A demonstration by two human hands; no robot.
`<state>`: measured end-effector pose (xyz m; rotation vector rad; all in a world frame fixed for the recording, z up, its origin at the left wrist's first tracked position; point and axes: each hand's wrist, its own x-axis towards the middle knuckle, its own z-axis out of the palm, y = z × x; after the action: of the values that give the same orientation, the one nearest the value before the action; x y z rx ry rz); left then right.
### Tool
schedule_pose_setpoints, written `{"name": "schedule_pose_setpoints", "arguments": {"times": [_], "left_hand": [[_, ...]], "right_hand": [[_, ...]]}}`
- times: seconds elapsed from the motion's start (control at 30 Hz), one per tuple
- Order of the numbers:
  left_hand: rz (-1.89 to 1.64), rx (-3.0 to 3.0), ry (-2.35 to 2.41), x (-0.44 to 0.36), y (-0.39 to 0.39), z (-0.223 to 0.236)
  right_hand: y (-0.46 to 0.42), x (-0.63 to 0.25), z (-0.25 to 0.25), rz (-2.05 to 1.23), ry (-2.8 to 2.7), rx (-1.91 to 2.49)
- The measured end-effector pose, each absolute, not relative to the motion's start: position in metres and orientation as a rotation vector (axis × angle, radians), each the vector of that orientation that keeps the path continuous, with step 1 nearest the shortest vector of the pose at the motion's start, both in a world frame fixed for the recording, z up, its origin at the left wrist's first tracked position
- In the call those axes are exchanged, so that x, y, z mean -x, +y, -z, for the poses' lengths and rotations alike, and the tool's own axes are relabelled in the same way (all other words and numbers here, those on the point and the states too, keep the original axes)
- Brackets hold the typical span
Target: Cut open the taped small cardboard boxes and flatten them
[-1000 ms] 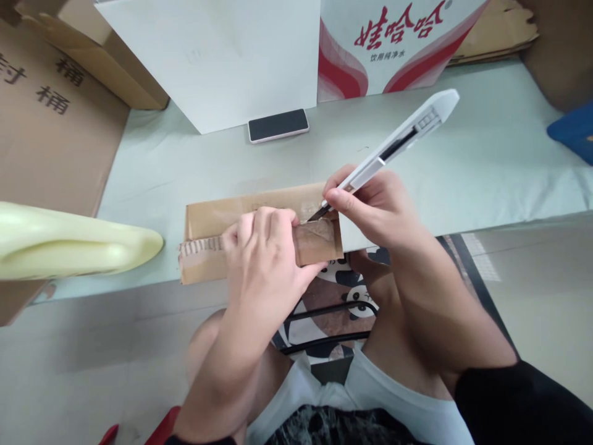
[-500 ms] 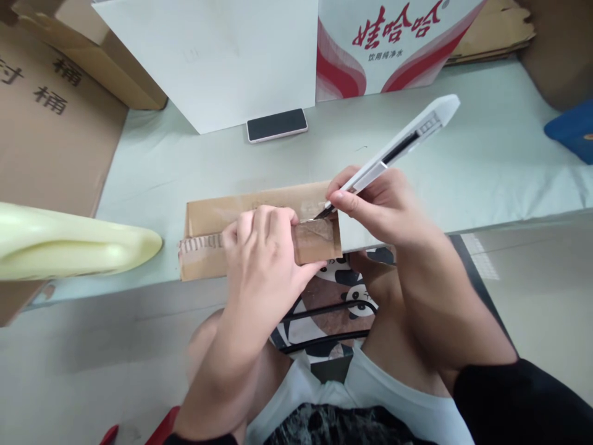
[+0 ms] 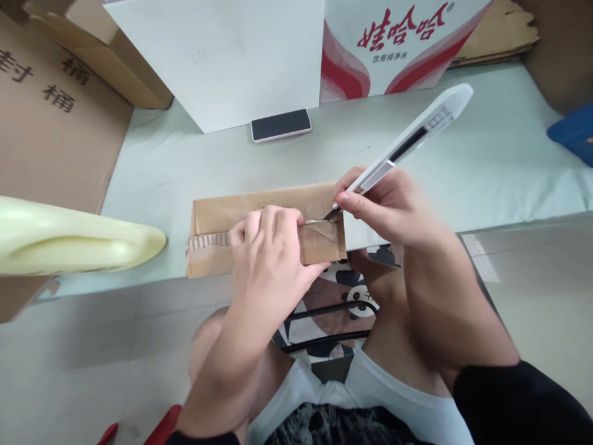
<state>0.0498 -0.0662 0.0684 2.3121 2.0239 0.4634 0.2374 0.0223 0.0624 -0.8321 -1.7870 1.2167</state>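
Observation:
A narrow brown cardboard box (image 3: 213,262) lies lengthwise along the table's front edge, with clear tape and a torn, striped strip on its top. My left hand (image 3: 271,250) is clamped over its middle, fingers across the top and thumb along the near side. A white utility knife (image 3: 407,145) is pinched in my right hand (image 3: 382,201) like a pen, its rear end pointing up and to the right. The dark blade meets the taped seam close to the box's right end. My left palm hides the middle of the box.
Behind the box lies a phone (image 3: 281,125) on the pale green tablecloth (image 3: 185,167). A white carton (image 3: 259,55) and a red-printed carton (image 3: 393,62) stand further back. At left a pale yellow object (image 3: 78,238) juts in; a blue item (image 3: 574,133) sits at right.
The knife has shifted slightly right along the seam, towards the box's right end. My left hand keeps its hold on the box. The whole view has moved a little.

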Motion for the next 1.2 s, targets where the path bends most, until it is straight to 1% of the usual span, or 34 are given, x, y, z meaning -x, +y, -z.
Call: {"name": "schedule_pose_setpoints", "arguments": {"times": [0.13,0.43,0.63,0.77,1.0,1.2], "left_hand": [[-0.514,-2.327,2.022,-0.049,-0.065,-0.067],[-0.539,-2.299,2.025,-0.048,-0.064,-0.068],[-0.602,-2.317,2.044,-0.046,-0.063,-0.067],[-0.739,-2.362,2.047,-0.044,-0.064,-0.068],[-1.004,-2.503,1.9,-0.026,-0.061,-0.073],[-1.292,-2.534,1.873,-0.011,-0.058,-0.079]], "right_hand": [[0.021,-0.237,-0.063,-1.204,-1.798,0.83],[0.017,-0.248,-0.069,-0.884,-1.678,0.884],[0.018,-0.249,-0.057,-0.848,-1.555,0.762],[0.026,-0.243,-0.048,-0.832,-1.452,0.769],[0.037,-0.244,-0.035,-0.861,-1.426,0.83],[0.044,-0.245,-0.026,-0.695,-1.209,0.853]]}}
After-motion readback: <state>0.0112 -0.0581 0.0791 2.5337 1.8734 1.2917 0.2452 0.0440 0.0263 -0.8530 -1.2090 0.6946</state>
